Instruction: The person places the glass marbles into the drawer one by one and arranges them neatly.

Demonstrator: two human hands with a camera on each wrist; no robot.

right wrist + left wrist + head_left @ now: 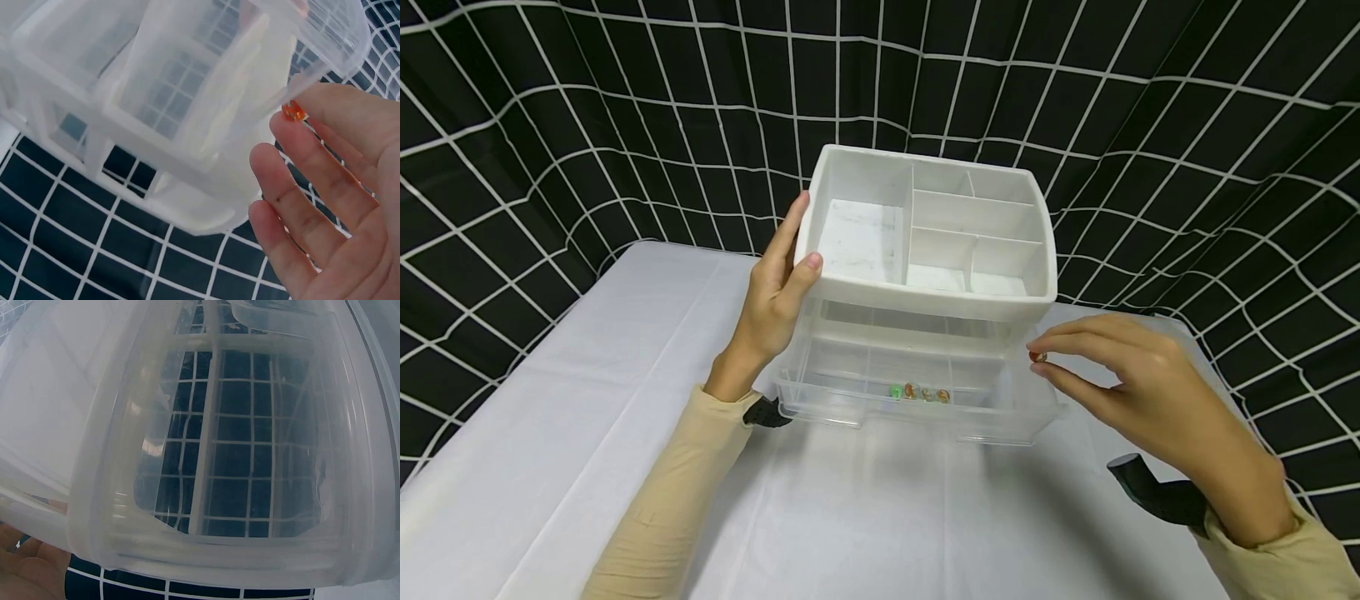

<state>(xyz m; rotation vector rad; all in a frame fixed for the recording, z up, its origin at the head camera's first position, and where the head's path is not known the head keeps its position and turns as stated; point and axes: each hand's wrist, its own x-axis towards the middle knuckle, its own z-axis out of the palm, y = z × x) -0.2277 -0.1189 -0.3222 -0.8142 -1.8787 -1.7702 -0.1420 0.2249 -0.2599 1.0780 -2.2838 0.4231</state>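
A white storage box (857,287) has an open top split into several compartments. Below its top a clear drawer (910,419) is pulled out toward the front. Several glass marbles (912,392), one green and others with orange, lie in a row inside the drawer. My left hand (775,292) grips the box's upper left side, thumb over the rim. Between thumb and index finger my right hand (1142,392) pinches an orange-and-clear marble (294,111), just off the drawer's right side. In the left wrist view, the box's translucent side fills most of the picture.
White cloth covers the table (587,400) under the box. A black curtain with a white grid (715,108) stands behind and around it. Dark mounts (1157,492) are strapped to the wrists, over beige sleeves (655,508).
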